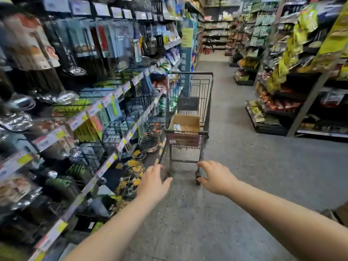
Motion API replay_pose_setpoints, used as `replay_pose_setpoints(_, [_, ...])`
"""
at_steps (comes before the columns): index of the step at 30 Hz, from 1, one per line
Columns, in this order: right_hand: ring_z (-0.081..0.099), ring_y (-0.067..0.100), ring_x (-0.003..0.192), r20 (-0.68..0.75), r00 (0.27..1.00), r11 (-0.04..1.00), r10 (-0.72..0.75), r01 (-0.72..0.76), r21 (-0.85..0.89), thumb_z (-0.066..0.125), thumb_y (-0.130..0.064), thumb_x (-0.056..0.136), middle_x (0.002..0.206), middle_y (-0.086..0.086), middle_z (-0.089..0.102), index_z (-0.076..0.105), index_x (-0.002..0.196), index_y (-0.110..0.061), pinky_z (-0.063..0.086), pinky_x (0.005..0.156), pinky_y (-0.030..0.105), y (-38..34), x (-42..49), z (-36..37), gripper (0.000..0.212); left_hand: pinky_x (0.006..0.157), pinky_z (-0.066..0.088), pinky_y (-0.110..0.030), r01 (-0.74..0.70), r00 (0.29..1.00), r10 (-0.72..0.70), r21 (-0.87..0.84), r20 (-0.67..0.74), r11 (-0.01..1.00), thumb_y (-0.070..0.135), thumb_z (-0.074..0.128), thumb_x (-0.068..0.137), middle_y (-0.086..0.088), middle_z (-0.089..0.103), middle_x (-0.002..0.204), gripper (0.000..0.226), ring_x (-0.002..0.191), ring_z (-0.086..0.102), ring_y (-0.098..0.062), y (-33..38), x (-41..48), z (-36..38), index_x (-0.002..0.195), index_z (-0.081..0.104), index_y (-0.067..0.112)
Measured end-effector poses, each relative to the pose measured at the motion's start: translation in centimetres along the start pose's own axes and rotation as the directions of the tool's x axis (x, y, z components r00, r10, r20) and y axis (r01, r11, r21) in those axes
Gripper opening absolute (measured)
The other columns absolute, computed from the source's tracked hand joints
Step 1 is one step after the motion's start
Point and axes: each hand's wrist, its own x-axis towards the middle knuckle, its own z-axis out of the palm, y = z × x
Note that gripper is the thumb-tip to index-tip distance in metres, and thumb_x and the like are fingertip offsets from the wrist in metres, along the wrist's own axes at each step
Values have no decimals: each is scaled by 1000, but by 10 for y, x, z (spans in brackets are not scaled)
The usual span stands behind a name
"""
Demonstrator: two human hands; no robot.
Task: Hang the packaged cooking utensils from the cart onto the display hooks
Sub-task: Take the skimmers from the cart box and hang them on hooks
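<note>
At the far left, packaged cooking utensils (82, 40) are seen already hung along the display shelving (105, 102), with bare ladles (74, 69) beneath them. The hooks themselves are lost in motion blur, so a free one cannot be told. Lower down, the left hand (153, 183) is held out over the floor near the shelf edge, its fingers (157, 167) loosely spread and nothing gripped in them. Ahead of both hands, and apart from them, the cart (186, 132) is parked just beside the shelving. A cardboard box (186, 121) is carried in its basket, and one pale package (177, 127) can be made out inside; what it holds cannot be told. To the right, the right hand (216, 177) is stretched forward likewise, its fingers (203, 164) relaxed, slightly bent and empty. Snack shelves (282, 102) are seen across the aisle. The task is judged to be between items or near its end: nothing is in hand, and whatever is left in the box is yet to be fetched and hung.
</note>
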Motion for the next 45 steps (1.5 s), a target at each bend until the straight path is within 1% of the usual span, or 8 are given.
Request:
replay_pose_setpoints(8, [41,28,131,33,997,997,63,-65,49,49,-36,90,142,5,44,34,140,-24,37,106,43,80,81,-15,54,101,40,-40,-52,996,51,12,71,999,46,54,85,-5,45,134,53,123,43,-26,49,107,55,129,40,20])
replay_pose_setpoints(12, [40,28,131,46,996,996,76,-78,53,49,-37,89,143,5,43,34,140,-24,35,107,41,98,137,-13,55,97,39,-36,-55,992,52,26,114,998,46,53,86,-4,43,134,53,123,44,-24,51,169,76,130,39,21])
replay_pose_setpoints(16, [39,24,132,29,994,993,105,-106,49,49,-36,90,143,2,43,36,139,-25,34,108,39,115,212,-25,51,98,39,-35,-73,988,72,5,134,997,47,53,85,-3,43,136,54,123,44,-23,50,253,90,131,39,22])
replay_pose_setpoints(24, [43,25,128,25,979,974,204,-206,92,50,-38,89,137,3,48,39,137,-26,38,103,38,144,362,-57,50,98,42,-38,-96,980,83,65,179,993,48,50,86,0,42,138,53,124,44,-24,51,430,88,131,37,24])
replay_pose_setpoints(28, [44,24,127,101,968,964,228,-239,115,49,-40,89,136,2,49,40,136,-28,39,103,38,166,412,-53,50,97,41,-35,-82,969,62,75,238,994,47,51,86,-1,44,136,51,123,45,-23,51,481,104,130,39,23])
replay_pose_setpoints(32, [49,22,121,102,963,955,249,-262,141,52,-37,88,132,0,51,44,134,-26,43,101,37,195,482,-56,47,96,43,-35,-70,968,50,70,244,995,47,52,85,1,47,133,49,120,48,-22,53,531,123,127,42,24])
replay_pose_setpoints(39, [50,22,120,175,981,987,85,-107,122,50,-31,87,131,0,52,45,133,-28,45,100,38,254,616,-51,47,99,42,-33,112,961,-132,93,243,989,49,50,86,3,44,136,53,121,46,-18,67,630,161,131,39,24])
replay_pose_setpoints(45, [50,26,118,255,966,999,-38,27,47,48,-28,90,124,3,53,46,130,-23,44,98,40,305,729,-53,41,98,44,-32,233,932,-259,131,254,964,40,54,87,4,42,137,53,116,49,-15,98,715,201,134,35,23])
